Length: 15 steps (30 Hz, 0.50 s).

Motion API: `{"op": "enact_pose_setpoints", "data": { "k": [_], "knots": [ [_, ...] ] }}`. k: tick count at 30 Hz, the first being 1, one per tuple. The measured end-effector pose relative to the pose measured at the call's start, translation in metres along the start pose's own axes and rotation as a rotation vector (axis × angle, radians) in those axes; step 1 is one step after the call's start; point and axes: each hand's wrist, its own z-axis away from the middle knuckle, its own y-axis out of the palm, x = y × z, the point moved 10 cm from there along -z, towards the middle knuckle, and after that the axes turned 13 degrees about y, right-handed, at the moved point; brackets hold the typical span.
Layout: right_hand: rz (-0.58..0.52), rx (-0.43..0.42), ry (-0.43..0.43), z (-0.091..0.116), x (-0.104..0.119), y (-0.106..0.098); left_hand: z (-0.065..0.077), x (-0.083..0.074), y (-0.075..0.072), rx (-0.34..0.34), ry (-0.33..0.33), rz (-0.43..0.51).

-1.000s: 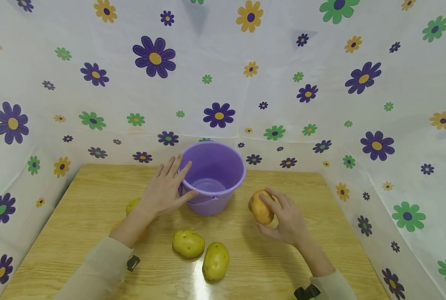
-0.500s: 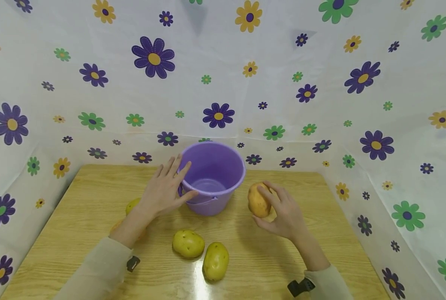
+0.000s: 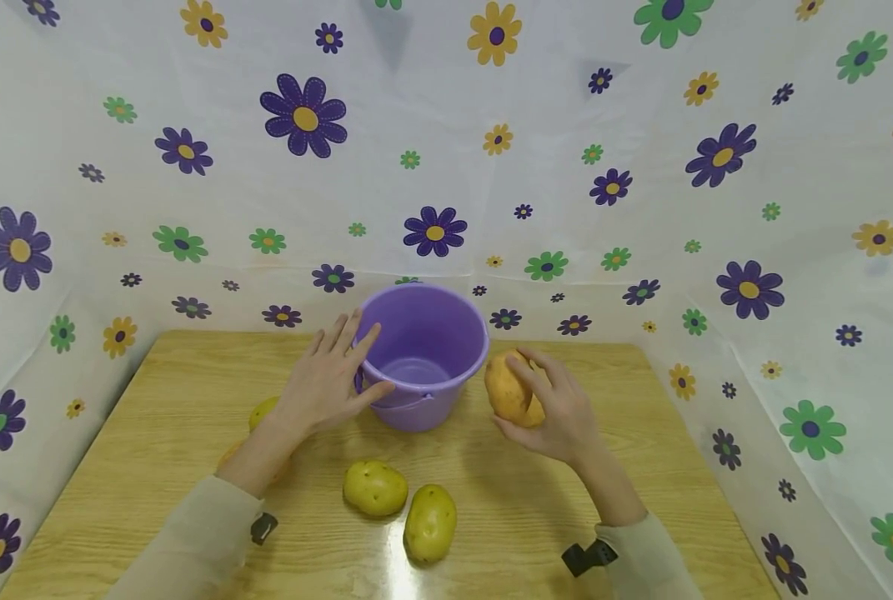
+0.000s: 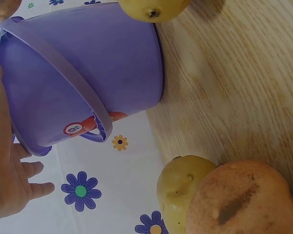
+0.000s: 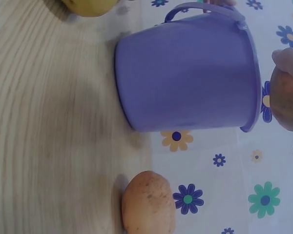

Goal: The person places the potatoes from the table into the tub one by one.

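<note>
A purple bucket [image 3: 419,367] stands upright on the table, its bare bottom visible inside. My left hand [image 3: 329,379] lies against the bucket's left rim with fingers spread; the left wrist view shows its straight fingers past the rim. In my right hand [image 3: 559,408] a light brown potato [image 3: 508,385] is gripped between thumb and fingers, raised just right of the bucket. The right wrist view has that held potato [image 5: 284,100] level with the rim. Below it, a second brown potato [image 5: 149,204] rests on the table, mostly covered by the hand in the head view.
Two yellow-green potatoes, one [image 3: 375,488] left of the other [image 3: 430,523], lie in front of the bucket. Under my left forearm are another yellow-green potato [image 4: 180,190] and a brown one [image 4: 244,200]. Flowered cloth [image 3: 551,100] hangs behind the wooden table [image 3: 604,550].
My right hand has lifted the brown potato up and leftward, closer to the bucket's rim, uncovering part of the potato behind it. The left hand has stayed at the rim.
</note>
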Motion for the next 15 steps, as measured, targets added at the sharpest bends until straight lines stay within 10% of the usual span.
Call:
{"op": "enact_pose_setpoints", "data": {
  "k": [15],
  "knots": [
    [-0.033, -0.009, 0.002, -0.02, 0.006, 0.009, 0.001, 0.0, 0.001, 0.013, -0.006, 0.001]
  ]
}}
